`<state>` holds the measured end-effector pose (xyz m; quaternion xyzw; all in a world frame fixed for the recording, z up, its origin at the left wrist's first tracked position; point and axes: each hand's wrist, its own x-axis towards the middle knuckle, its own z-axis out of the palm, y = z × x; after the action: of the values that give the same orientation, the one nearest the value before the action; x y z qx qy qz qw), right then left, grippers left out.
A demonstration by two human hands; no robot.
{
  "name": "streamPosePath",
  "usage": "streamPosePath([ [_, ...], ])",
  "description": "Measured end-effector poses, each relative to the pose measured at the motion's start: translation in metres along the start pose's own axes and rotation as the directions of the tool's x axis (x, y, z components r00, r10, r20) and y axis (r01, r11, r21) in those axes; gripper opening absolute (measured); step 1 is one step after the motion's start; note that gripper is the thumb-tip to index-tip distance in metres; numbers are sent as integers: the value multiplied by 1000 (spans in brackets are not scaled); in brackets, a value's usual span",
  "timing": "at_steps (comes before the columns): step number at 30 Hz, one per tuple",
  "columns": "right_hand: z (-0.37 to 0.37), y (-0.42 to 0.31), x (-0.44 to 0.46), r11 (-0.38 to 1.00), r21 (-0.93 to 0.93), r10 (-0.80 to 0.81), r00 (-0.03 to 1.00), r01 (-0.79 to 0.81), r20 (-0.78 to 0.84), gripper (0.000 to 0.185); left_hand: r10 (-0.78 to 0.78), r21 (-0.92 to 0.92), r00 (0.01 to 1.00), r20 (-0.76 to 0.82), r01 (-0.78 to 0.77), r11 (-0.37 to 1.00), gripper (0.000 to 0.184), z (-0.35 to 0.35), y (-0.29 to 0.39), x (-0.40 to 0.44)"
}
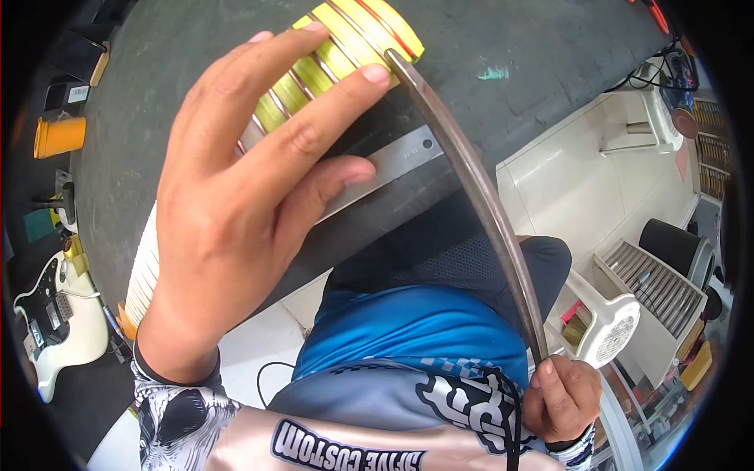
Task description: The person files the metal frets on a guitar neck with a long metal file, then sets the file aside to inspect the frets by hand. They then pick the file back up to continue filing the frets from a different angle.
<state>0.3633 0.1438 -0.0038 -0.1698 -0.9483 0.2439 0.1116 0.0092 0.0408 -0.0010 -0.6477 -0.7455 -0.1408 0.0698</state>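
My left hand (243, 173) lies across a guitar neck's fretboard covered in yellow tape (338, 59), with bare metal frets showing in lines between the strips. Its fingers are stretched and apart, the fingertips resting on the tape; the thumb hangs over a steel ruler (404, 153) beside the neck. My right hand (561, 396) is closed around the lower end of a long, slightly curved metal file (491, 208). The file's far tip touches the near edge of the taped fretboard, close to my left index fingertip. Part of the neck is hidden under my left hand.
A dark mat (550, 47) covers the bench. Leftward are a white guitar body (82, 334) and an orange cup (60, 137). On the right stand a white stool (609, 326) and a slatted tray (652, 286). A white ribbed strip (145, 271) shows beside my left wrist.
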Motion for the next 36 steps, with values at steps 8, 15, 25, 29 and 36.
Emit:
streamPosePath([
  [8, -4, 0, 10, 999, 39, -5, 999, 3, 46, 62, -6, -6, 1000, 3, 6, 1000, 48, 0, 0, 0],
  [15, -1, -15, 75, 999, 43, -12, 1000, 12, 3, 54, -13, -53, 1000, 10, 14, 999, 49, -1, 0, 2],
  [25, -11, -17, 110, 988, 148, 46, 999, -45, -5, 46, 5, -62, 1000, -2, -5, 998, 49, 0, -4, 2],
  [29, 12, 15, 39, 986, 167, 12, 994, 7, -111, 63, 1, -39, 1000, -2, -1, 999, 49, 0, -2, 2],
  [36, 41, 21, 5, 934, 356, 5, 992, 39, -122, 54, 6, 21, 1000, -19, -6, 1000, 48, 1, 2, 0],
])
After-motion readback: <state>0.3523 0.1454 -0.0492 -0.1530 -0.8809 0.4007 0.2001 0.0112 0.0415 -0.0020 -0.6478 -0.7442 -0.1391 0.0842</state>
